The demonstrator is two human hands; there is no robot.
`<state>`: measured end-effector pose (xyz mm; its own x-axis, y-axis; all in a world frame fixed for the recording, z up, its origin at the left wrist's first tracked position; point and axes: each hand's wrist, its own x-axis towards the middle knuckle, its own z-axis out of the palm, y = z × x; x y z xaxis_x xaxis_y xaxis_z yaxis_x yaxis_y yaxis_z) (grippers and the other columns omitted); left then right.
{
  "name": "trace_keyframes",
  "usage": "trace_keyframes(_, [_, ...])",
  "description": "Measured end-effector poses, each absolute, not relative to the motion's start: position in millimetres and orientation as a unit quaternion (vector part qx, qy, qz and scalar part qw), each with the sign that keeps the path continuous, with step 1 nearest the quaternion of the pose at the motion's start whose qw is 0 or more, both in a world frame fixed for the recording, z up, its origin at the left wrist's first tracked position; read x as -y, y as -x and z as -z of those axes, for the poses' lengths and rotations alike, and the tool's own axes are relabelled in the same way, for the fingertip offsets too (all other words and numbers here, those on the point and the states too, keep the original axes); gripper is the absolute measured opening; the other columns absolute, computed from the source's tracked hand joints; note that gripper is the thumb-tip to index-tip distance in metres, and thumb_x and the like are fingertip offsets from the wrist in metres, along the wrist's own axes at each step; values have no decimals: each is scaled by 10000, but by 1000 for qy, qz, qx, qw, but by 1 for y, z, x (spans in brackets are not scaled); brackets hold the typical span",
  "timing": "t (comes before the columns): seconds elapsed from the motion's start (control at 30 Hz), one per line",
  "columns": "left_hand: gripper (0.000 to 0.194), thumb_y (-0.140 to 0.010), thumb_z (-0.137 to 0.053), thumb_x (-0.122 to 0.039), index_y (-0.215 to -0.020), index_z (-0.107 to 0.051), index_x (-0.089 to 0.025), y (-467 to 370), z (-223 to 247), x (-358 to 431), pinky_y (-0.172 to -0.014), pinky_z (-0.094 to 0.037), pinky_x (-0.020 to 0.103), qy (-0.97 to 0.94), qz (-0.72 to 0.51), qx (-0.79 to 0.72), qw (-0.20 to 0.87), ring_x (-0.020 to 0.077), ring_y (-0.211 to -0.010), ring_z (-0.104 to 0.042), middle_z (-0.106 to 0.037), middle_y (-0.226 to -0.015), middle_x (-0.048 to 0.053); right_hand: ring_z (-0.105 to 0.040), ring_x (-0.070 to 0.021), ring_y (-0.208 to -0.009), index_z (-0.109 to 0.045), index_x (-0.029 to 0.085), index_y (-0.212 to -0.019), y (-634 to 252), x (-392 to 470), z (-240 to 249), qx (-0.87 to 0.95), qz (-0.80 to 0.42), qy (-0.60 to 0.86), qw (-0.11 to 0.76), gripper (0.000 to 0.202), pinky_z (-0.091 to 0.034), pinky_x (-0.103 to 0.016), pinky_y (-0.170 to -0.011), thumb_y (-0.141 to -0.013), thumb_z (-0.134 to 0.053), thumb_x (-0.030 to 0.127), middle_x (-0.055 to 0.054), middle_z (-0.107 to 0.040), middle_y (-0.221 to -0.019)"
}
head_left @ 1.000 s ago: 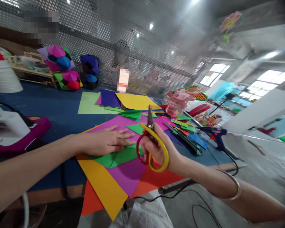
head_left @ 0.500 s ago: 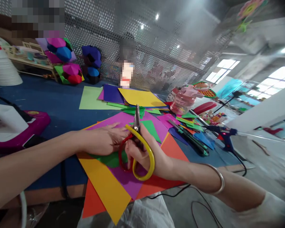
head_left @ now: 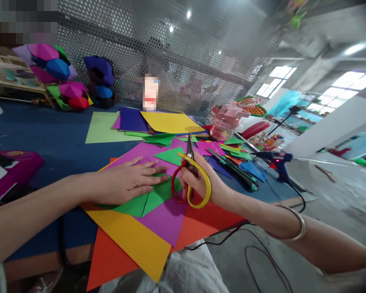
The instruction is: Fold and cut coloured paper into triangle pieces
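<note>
My left hand [head_left: 131, 181] lies flat with fingers spread on green paper pieces [head_left: 143, 203], which rest over a purple sheet [head_left: 167, 224]. My right hand [head_left: 201, 175] is closed on scissors [head_left: 205, 189] with one red and one yellow handle; their blades are together and point away from me. Another green triangle [head_left: 172, 156] lies just left of the scissors. Beneath the purple sheet are a golden-yellow sheet [head_left: 140, 244] and orange-red sheets [head_left: 110, 260] that overhang the table's front edge.
Behind sits a paper stack with a yellow sheet [head_left: 173, 122] on top. To the right are a pink-lidded jar [head_left: 225, 124], a green-and-black cutter [head_left: 238, 175], paper scraps and a blue glue gun [head_left: 280, 162]. A magenta machine [head_left: 21, 167] stands left; folded paper shapes [head_left: 73, 95] stand behind it.
My right hand has moved right with the scissors, away from my left hand. More of the green pieces shows, and the view has shifted slightly.
</note>
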<state>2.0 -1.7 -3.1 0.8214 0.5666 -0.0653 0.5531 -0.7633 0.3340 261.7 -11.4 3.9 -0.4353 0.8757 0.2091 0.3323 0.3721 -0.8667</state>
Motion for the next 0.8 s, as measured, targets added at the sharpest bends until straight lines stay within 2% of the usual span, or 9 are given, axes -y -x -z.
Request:
trace_keyframes(0.13, [494, -1087, -303, -402, -1574, -225, -422, -3, 2, 1, -1235, -85, 541, -938, -8, -302, 171, 254, -1560, -78, -160, -1679, -44, -544, -112, -512, -416, 231, -970, -276, 3, -7, 747, -384, 408, 357, 183, -449, -232, -485, -863, -565, 223, 80, -560, -642])
trace_keyframes(0.27, [482, -1087, -314, -406, -1567, -266, -423, -2, 5, 1, -1235, -137, 519, -941, -9, -300, 158, 255, -1554, -134, -150, -1685, -41, -563, -114, -519, -402, 243, -989, -256, 18, -14, 754, -411, 371, 354, 181, -447, -229, -503, -876, -537, 203, 86, -560, -654])
trace_keyframes(0.4, [415, -1074, -362, -407, -1452, -520, -342, 0, 7, 4, -1175, -328, 394, -942, -49, -293, 156, 244, -1481, -353, -432, -1588, 9, -556, -116, -543, -364, 252, -908, -218, 42, -18, 769, -437, 326, 335, 232, -443, -238, -521, -826, -558, 156, 77, -570, -668])
trace_keyframes(0.47, [403, -1067, -379, -380, -1433, -541, -331, 1, 8, 5, -1108, -413, 355, -940, -66, -289, 169, 238, -1395, -476, -542, -1503, 22, -549, -120, -541, -358, 253, -902, -208, 46, -18, 776, -447, 309, 319, 245, -439, -241, -512, -818, -570, 166, 76, -572, -652])
trace_keyframes(0.53, [397, -1062, -398, -363, -1431, -542, -338, 1, 9, 4, -1124, -401, 366, -940, -69, -289, 165, 242, -1367, -508, -570, -1475, 20, -544, -117, -535, -350, 256, -893, -208, 43, -16, 775, -460, 308, 304, 231, -435, -235, -498, -827, -555, 172, 82, -566, -640])
trace_keyframes(0.6, [404, -1067, -396, -364, -1453, -515, -359, 1, 10, 3, -1198, -300, 417, -944, -57, -289, 149, 252, -1432, -434, -500, -1539, 10, -545, -113, -535, -344, 258, -877, -216, 35, -14, 766, -473, 319, 298, 217, -442, -229, -490, -838, -540, 173, 86, -559, -642])
trace_keyframes(0.67, [437, -1078, -364, -364, -1510, -425, -395, 1, 10, 1, -1238, -197, 468, -947, -43, -287, 141, 254, -1501, -318, -344, -1633, -9, -551, -113, -534, -353, 256, -872, -230, 25, -12, 756, -472, 338, 303, 207, -455, -232, -488, -849, -546, 182, 80, -561, -652])
trace_keyframes(0.73, [473, -1084, -331, -384, -1555, -310, -431, 1, 10, 0, -1245, -160, 490, -946, -33, -288, 144, 259, -1532, -232, -200, -1677, -38, -555, -114, -527, -377, 250, -898, -245, 16, -9, 748, -460, 356, 320, 193, -463, -234, -485, -856, -557, 191, 78, -565, -650])
trace_keyframes(0.8, [493, -1084, -313, -422, -1569, -237, -452, 0, 9, 0, -1241, -162, 507, -942, -25, -299, 148, 272, -1547, -162, -150, -1680, -64, -547, -111, -516, -398, 242, -931, -258, 8, -8, 744, -449, 364, 335, 185, -459, -227, -476, -856, -560, 194, 83, -561, -638])
